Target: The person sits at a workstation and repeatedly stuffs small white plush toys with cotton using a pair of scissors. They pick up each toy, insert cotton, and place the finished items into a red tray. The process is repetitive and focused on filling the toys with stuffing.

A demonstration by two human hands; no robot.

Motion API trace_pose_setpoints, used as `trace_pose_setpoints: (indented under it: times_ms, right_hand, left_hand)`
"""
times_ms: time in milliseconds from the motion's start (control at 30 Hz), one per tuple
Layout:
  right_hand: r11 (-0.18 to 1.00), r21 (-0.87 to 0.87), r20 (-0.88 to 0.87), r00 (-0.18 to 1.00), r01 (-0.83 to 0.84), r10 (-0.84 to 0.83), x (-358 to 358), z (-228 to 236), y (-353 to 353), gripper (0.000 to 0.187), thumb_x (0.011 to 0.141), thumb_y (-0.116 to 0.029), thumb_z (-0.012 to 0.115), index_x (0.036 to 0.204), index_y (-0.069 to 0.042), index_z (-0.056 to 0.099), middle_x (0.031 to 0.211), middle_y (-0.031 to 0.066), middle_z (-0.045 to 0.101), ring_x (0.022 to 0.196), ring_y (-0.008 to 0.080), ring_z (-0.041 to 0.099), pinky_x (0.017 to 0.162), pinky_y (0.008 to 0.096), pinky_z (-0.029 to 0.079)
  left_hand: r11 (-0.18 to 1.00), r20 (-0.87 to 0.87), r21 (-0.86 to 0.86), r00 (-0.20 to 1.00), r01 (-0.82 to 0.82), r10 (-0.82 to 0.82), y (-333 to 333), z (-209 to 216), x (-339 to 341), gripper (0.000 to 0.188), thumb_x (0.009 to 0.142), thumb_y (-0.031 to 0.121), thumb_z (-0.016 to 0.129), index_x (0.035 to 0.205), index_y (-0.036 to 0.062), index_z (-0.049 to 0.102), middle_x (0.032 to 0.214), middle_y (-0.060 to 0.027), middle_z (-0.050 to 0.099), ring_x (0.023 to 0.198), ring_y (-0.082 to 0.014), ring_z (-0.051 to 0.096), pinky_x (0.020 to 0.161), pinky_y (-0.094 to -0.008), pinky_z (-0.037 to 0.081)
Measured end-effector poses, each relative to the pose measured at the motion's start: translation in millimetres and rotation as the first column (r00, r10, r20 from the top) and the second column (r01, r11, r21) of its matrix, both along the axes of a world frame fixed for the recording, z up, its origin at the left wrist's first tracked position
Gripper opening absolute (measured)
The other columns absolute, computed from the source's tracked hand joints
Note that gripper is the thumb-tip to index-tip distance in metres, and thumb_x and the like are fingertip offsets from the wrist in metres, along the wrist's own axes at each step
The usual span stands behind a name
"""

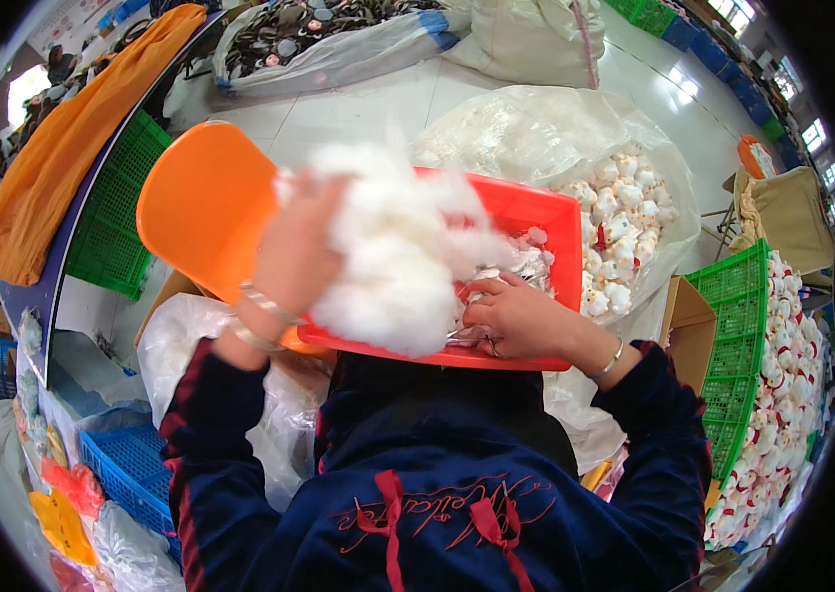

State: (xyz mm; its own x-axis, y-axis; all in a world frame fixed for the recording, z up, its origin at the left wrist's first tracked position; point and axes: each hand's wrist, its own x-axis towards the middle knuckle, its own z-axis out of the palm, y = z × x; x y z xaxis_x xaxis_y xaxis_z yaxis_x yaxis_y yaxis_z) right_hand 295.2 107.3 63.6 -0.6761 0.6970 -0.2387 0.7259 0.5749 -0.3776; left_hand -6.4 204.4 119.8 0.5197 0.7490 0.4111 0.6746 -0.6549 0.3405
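Observation:
A red plastic basin (565, 259) rests across my lap. A big fluffy clump of white stuffing (388, 271) fills its left side and bulges over the near rim. My left hand (304, 242), blurred by motion, is closed on the left edge of this clump. In the basin's right side lies a heap of small pale, silvery-pink fabric pieces (534, 259). My right hand (521, 318) is down among them, its fingers curled and pressed together. Whatever those fingertips hold is hidden.
An orange chair (205, 207) stands beyond my left hand. Past the basin, a clear plastic bag (496, 123) holds several white stuffed toys (619, 227). Green crates (733, 345) with more toys stand at right. A blue basket (131, 464) sits at lower left.

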Motion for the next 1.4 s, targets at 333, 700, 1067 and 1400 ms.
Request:
trace_pose_setpoints:
  times_ms: [333,700,1067,1400]
  right_hand:
    - [0.857,-0.206,-0.555,0.665,0.472,-0.499,43,18,-52,0.041,0.078,-0.015,0.085,0.113,-0.005,0.066,0.111,0.0131,0.069,0.109,0.0300,0.066,0.091,0.0356,0.052]
    - [0.685,-0.638,-0.703,0.098,0.351,-0.705,42,6,-61,0.018,0.090,-0.003,0.071,0.104,0.004,0.063,0.088,0.0072,0.069,0.071,0.0124,0.069,0.064,0.0263,0.057]
    - [0.699,-0.379,-0.833,0.104,0.606,-0.543,45,-16,-66,0.022,0.089,-0.012,0.074,0.106,0.000,0.065,0.089,0.0055,0.070,0.089,0.0137,0.068,0.083,0.0297,0.055]
    - [0.696,-0.379,-0.851,0.065,0.609,-0.521,39,-13,-60,0.025,0.091,-0.011,0.073,0.112,-0.001,0.064,0.096,0.0066,0.069,0.089,0.0148,0.069,0.082,0.0296,0.055]
  left_hand:
    - [0.916,-0.367,-0.399,0.923,-0.046,-0.113,7,-14,27,0.074,0.081,0.023,0.076,0.146,0.0078,0.046,0.125,-0.0298,0.055,0.109,-0.0451,0.062,0.093,-0.0484,0.053]
    - [0.792,-0.163,-0.011,0.780,0.610,-0.604,-39,-10,84,0.048,0.088,0.027,0.069,0.132,0.0081,0.061,0.131,-0.0152,0.062,0.124,-0.0337,0.056,0.106,-0.0443,0.045]
    - [0.888,-0.578,-0.444,0.719,0.119,-0.385,-11,-66,41,0.024,0.083,0.023,0.065,0.098,0.0058,0.072,0.106,-0.0143,0.073,0.095,-0.0325,0.070,0.083,-0.0436,0.057]
    - [0.864,-0.154,-0.242,0.862,0.441,-0.483,-26,-6,79,0.022,0.091,0.026,0.065,0.106,0.0104,0.072,0.109,-0.0079,0.069,0.102,-0.0273,0.065,0.091,-0.0402,0.049]
